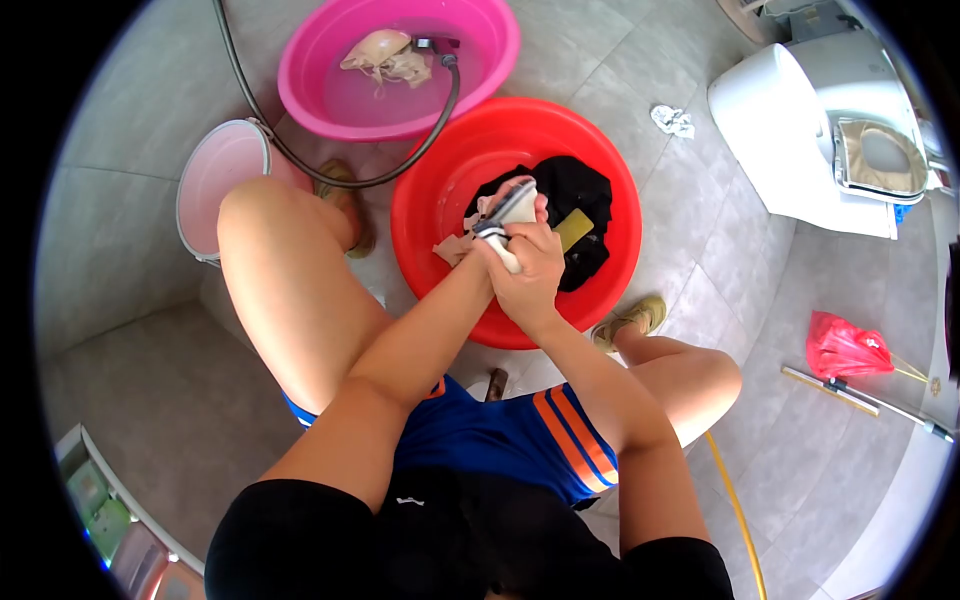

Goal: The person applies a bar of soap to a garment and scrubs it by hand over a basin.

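Over the red basin (405,215), my left hand (541,207) and my right hand (535,265) come together on a white cloth with dark stripes (515,207). The cloth is bunched between them, so whether it is a sock or another small garment is unclear. My right hand closes round its lower end, its fingers bent. Most of my left hand is hidden behind the cloth and my right hand. A yellowish bar of soap (574,229) lies beside my right fingers, over black clothing (585,190). Pale pink cloth (452,248) shows at the left in the basin.
A pink basin (300,85) behind holds water, beige garments (385,55) and a shower head (437,45) on a grey hose (290,155). A pink bucket (215,190) stands left. At right are a toilet (765,120), a red bag (845,345) and a squeegee (830,390).
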`<state>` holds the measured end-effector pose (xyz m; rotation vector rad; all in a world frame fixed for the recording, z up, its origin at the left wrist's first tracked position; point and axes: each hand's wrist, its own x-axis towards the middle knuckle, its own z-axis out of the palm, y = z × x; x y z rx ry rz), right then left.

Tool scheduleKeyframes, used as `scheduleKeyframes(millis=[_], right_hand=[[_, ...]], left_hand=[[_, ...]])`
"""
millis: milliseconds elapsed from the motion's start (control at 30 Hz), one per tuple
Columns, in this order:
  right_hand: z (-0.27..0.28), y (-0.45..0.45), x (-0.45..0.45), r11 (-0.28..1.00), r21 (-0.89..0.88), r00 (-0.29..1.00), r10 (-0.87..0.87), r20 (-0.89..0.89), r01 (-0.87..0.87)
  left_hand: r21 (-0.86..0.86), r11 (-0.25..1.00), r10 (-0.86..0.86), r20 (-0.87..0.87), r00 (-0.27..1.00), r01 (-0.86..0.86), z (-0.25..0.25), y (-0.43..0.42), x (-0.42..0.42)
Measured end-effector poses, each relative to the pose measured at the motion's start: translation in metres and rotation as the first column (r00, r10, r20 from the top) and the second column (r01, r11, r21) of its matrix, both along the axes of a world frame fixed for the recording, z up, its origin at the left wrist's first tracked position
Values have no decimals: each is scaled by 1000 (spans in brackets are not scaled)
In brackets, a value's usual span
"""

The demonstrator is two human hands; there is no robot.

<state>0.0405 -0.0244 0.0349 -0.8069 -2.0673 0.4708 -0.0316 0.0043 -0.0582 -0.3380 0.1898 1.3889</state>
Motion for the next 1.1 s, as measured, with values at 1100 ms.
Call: scheduleKeyframes(millis=[1100], right_hand=[[3, 7, 14, 909, -313, 934, -329, -139, 274]], left_hand=[[-7, 998, -60, -351, 934, 62, 55, -9, 23]])
